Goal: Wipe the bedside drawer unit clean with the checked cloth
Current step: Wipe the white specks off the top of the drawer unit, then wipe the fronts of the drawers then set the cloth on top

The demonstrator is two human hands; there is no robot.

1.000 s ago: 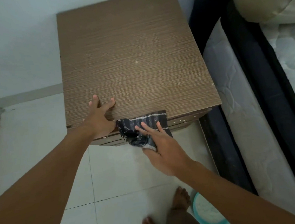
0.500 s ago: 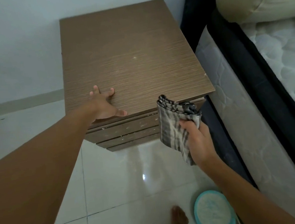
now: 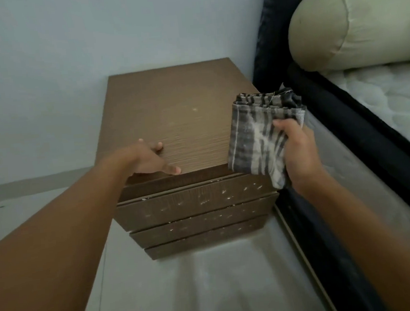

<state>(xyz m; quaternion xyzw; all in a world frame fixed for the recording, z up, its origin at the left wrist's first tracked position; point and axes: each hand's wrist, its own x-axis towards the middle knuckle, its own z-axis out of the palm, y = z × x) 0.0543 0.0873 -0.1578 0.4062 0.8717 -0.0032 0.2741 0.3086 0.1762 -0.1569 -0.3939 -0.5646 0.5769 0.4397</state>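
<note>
Hands at a brown wood-grain bedside drawer unit [image 3: 171, 123], seen from above through a head-worn camera. The unit stands against a pale wall [image 3: 90, 41], just beside a dark bed frame [image 3: 324, 110] on the right.

The left hand [image 3: 150, 160] rests flat on the unit's top near its front left corner. Its grip is apart, with the fingers spread on the wood and the thumb lying along the front edge.

The right hand [image 3: 298, 152] holds the checked cloth [image 3: 254, 136], its grip closed around the fabric with the fingers curled into the folds. The cloth is grey with dark stripes, bunched and folded, with pale dusty smears on it. It is raised in front of the unit's front right corner; whether it touches the wood cannot be told.

Four drawer fronts [image 3: 191, 203] are stacked down the face of the unit, dotted with small white specks [image 3: 227, 198], mostly on the upper ones. One pale speck shows on the top.

A white quilted mattress [image 3: 379, 95] lies in the bed frame, with a cream bolster pillow [image 3: 350, 18] on it. A glossy pale tiled floor [image 3: 211, 291] fills the foreground.
</note>
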